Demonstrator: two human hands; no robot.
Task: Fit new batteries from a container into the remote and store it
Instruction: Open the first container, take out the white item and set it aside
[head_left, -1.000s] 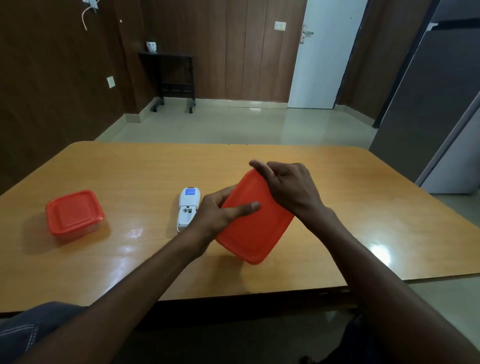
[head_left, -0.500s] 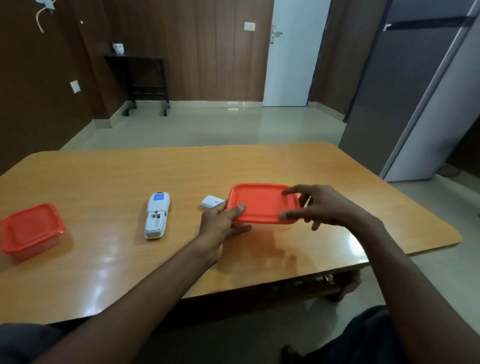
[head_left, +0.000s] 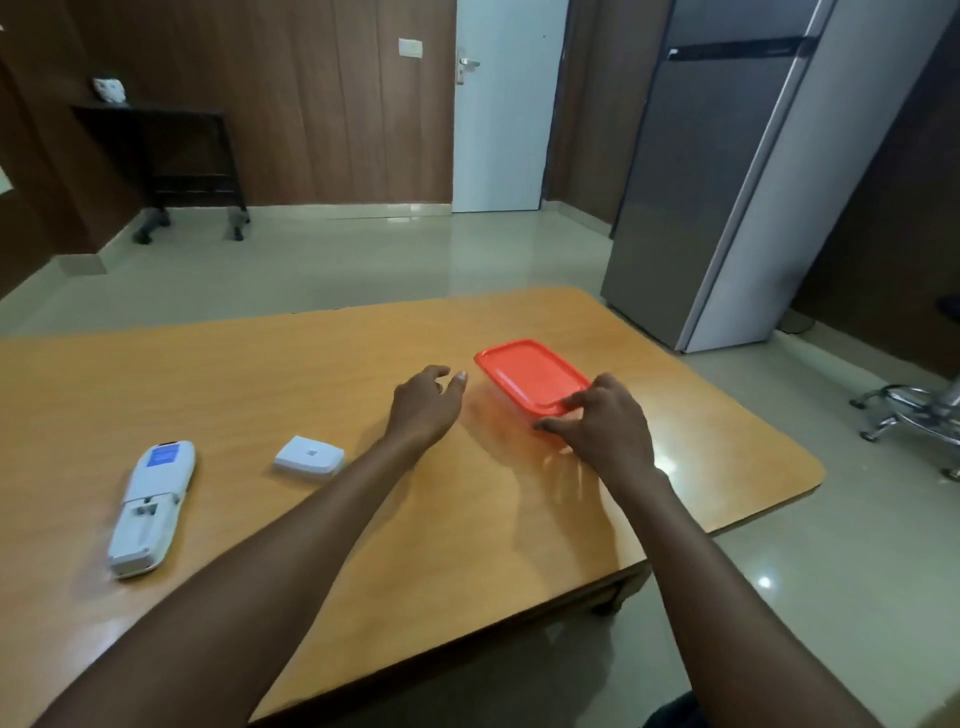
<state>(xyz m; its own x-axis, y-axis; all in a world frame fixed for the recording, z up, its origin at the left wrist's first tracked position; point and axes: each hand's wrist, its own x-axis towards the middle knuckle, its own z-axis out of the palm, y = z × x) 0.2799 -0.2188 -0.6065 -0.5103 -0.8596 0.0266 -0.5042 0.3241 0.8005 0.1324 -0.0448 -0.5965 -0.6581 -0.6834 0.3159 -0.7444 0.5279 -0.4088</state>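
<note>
Head view: both arms reach forward over the table (head_left: 260, 374). The right hand (head_left: 605, 423) is palm-down, fingers curled on the near corner of the red lid (head_left: 530, 375), pinching it. The left hand (head_left: 426, 408) hovers just left of the lid, fingers loosely spread, holding nothing. The cover (head_left: 310, 455) lies near its wrist; the remote (head_left: 150, 506), back open, lies well left.

We see a wooden table (head_left: 363, 519) with a shiny orange-brown top. A white remote (head_left: 150, 506) lies on it, back side up. Near it lies a small white battery cover (head_left: 309, 455). Farther right sits a container with a red lid (head_left: 530, 375).
</note>
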